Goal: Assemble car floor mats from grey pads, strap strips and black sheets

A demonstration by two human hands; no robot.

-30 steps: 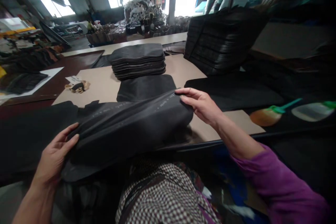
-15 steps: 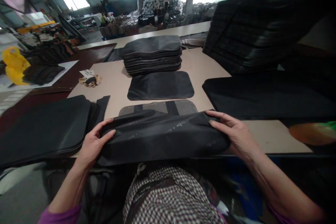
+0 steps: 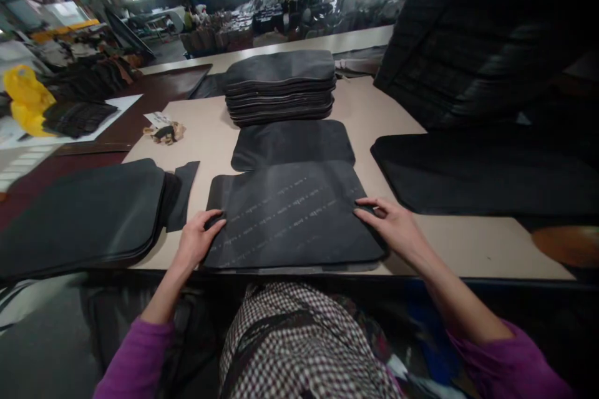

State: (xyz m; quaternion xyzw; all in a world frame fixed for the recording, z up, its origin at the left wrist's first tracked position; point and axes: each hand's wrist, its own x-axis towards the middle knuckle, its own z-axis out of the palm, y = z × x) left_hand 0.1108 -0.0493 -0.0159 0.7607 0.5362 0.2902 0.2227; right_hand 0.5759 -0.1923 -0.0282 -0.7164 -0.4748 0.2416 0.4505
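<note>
A black panel with faint rows of printed lettering (image 3: 285,218) lies nearly flat at the table's front edge, covering the grey piece beneath it. My left hand (image 3: 201,237) pinches its left edge between thumb and fingers. At the right edge, my right hand (image 3: 390,224) holds the same panel between thumb and fingers. Just behind it lies a plain black panel (image 3: 294,143), its near edge touching or slightly under the printed one. A stack of black panels (image 3: 281,90) rises farther back.
Large black pieces (image 3: 84,212) are piled at the left, with a narrow dark strip (image 3: 183,196) beside them. More black pieces (image 3: 486,171) lie at the right, before a tall dark stack (image 3: 458,56). A small crumpled bundle (image 3: 163,131) sits back left.
The printed panel, folded and bent before, is now spread flat over the grey piece. Both hands have moved closer together, still on its sides.
</note>
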